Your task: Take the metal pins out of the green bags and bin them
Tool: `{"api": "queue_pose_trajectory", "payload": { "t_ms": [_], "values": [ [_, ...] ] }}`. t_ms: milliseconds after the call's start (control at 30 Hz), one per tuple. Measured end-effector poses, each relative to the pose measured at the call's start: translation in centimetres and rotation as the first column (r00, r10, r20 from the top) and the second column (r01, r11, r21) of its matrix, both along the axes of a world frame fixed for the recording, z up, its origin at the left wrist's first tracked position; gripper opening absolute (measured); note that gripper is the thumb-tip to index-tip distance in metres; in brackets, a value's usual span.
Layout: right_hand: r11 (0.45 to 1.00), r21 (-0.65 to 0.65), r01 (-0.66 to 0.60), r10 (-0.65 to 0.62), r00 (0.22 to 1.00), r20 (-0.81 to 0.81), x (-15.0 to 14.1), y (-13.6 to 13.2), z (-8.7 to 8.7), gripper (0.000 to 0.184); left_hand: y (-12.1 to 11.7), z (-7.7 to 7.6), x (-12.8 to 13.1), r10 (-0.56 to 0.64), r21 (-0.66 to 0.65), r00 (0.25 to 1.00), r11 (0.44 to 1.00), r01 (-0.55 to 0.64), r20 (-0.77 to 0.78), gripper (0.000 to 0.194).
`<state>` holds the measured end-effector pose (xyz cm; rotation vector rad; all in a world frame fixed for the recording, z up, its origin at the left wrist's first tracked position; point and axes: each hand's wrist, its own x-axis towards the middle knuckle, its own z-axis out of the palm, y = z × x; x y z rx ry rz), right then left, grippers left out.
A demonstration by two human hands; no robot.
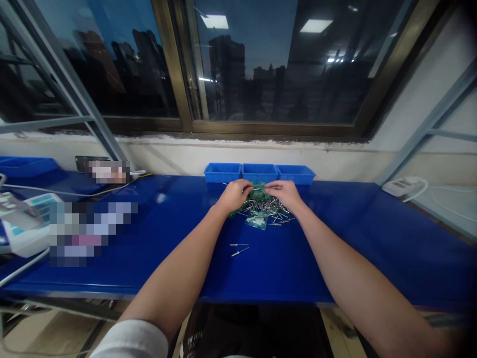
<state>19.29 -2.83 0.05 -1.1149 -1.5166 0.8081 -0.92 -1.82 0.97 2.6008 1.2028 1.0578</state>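
My left hand (235, 195) and my right hand (286, 194) are raised over a heap of blind rivets (274, 208) on the blue table. Between them is a small greenish clear plastic bag (259, 190), its sides pinched in the fingers of both hands. A rivet seems to lie inside or behind it. In front of the heap is another clear bag (257, 220) with several rivets in it. Nearer to me, two loose rivets (239, 252) lie apart from the rest. More green plastic shows beside my left wrist, partly hidden.
Three blue bins (260, 172) stand in a row behind the heap, against the wall. At the left are a white device (28, 223), a cable and a blue tray (28, 165). A white power strip (404, 185) lies at the right by a metal post.
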Motion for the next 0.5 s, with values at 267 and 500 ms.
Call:
{"api": "queue_pose_trajectory", "payload": {
  "t_ms": [267, 500],
  "values": [
    [0.992, -0.034, 0.125, -0.127, 0.988, -0.083, 0.1, 0.4, 0.0, 0.028, 0.1, 0.0, -0.3, 0.076, -0.016, 0.997, 0.997, -0.075, 0.01, 0.023],
    [0.887, 0.021, 0.462, -0.46, 0.885, -0.073, 3.8, 3.3, 0.4, 0.052, 0.9, -0.3, -1.5, 0.173, -0.032, 0.985, 0.984, -0.173, -0.006, 0.025]
  ]
}}
